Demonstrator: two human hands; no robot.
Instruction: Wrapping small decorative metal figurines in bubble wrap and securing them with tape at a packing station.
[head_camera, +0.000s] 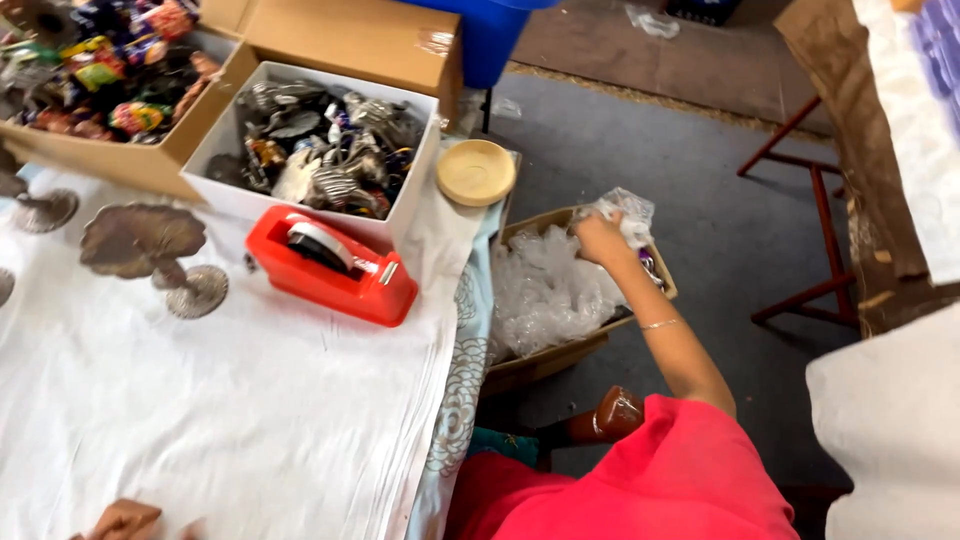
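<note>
Right hand (601, 240): arm stretched down beside the table, fingers closed around a clear plastic bag (627, 212) over the cardboard box (560, 357) on the floor. Left hand (127, 521): resting on the white cloth (220, 420) at the table edge, grip unclear.

The person wore a bright pinkish-red garment with a short sleeve that left the right forearm bare. A thin silver-coloured bangle circled the right wrist. The right hand (600, 240) was bare, without gloves; only the knuckles of the left hand (125, 520) showed, also ungloved.
</note>
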